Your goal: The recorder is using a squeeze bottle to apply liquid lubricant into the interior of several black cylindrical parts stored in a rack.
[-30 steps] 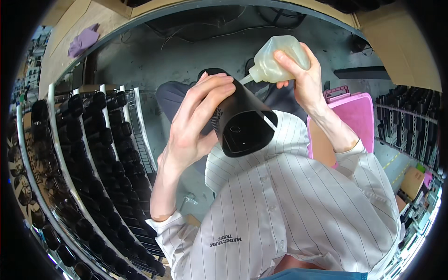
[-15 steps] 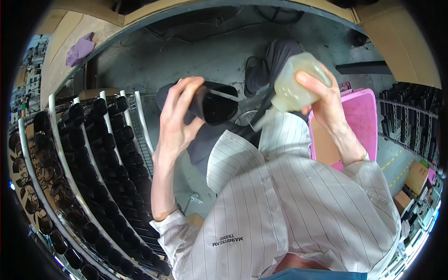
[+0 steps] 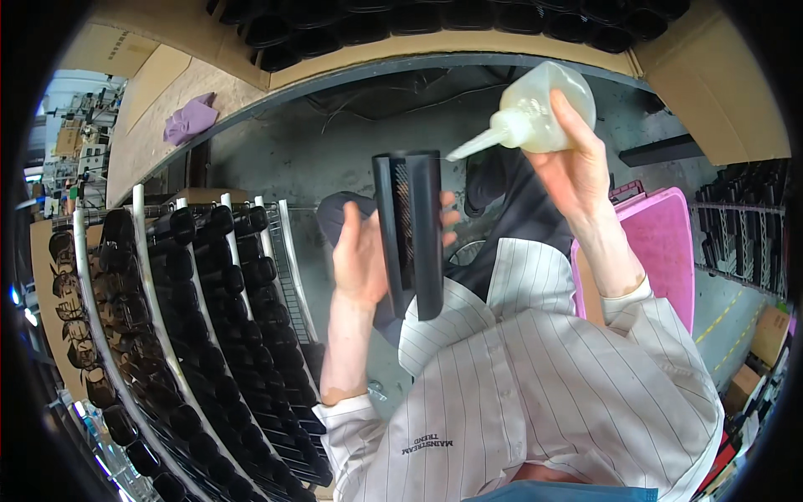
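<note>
1. Steady the black tube [image 3: 429,243] your left fingers [image 3: 450,217] cradle, off the near edge of the surface [image 3: 224,87].
2. Your right fingers [image 3: 575,125] grip the bottle [image 3: 535,107]; aim its nozzle [image 3: 483,143] precisely, squeezing gently.

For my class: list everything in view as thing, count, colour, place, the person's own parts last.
Bottle: one, pale yellow, upper right
Tube: one, black, slotted, centre
Bench: one, brown, upper left
Cloth: one, purple, on bench
Cardboard box: at least one, brown, top
Left rack: one, silver rails, left
Right rack: one, grey, far right
Parts: too many to count, black, in box and racks
Tub: one, pink, right of centre
Bar: one, black, upper right
Small boxes: at least two, brown, lower right
Floor: one, grey, yellow-marked at right
Fabric: one, blue, bottom edge
Shirt: one, white striped, lower centre
Trousers: one pair, dark, centre
Left hand: one, bare, holding tube
Right hand: one, bare, gripping bottle
</note>
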`<action>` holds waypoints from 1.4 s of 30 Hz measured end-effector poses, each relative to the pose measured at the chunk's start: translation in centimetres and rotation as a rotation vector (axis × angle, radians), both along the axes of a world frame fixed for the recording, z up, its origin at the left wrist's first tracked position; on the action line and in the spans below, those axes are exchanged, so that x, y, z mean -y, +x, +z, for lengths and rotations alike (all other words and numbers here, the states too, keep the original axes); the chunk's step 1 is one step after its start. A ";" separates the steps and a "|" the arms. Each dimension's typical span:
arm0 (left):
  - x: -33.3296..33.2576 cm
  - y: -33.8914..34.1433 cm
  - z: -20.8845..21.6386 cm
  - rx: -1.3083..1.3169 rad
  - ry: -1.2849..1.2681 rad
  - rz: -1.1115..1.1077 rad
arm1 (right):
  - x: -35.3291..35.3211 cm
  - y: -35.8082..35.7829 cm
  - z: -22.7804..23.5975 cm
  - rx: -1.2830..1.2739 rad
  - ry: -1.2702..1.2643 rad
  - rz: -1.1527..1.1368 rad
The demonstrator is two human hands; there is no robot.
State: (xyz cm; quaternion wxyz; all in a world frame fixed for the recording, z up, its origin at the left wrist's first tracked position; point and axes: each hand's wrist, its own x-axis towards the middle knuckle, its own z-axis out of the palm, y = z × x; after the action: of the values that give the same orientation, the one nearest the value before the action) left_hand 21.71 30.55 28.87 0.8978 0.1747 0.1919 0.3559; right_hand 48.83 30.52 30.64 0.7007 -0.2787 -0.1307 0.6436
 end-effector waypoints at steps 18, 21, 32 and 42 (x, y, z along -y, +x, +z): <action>6.5 5.1 1.8 0.879 -0.380 -0.297 | -0.9 -2.9 -3.7 -0.171 -0.012 0.238; 6.6 5.2 1.9 0.906 -0.381 -0.325 | -0.6 -2.7 -4.1 -0.159 -0.011 0.251; 6.2 4.5 2.4 0.904 -0.309 -0.362 | -0.3 -2.6 -2.1 0.063 0.052 0.161; 5.9 1.0 5.7 -0.133 0.068 0.009 | 1.9 0.2 1.9 0.412 0.050 -0.011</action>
State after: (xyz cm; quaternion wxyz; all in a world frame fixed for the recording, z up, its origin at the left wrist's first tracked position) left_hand 22.73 24.68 34.52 0.8749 0.2272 0.2397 0.3541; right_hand 49.05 28.62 32.55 0.6695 -0.3877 -0.2859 0.5655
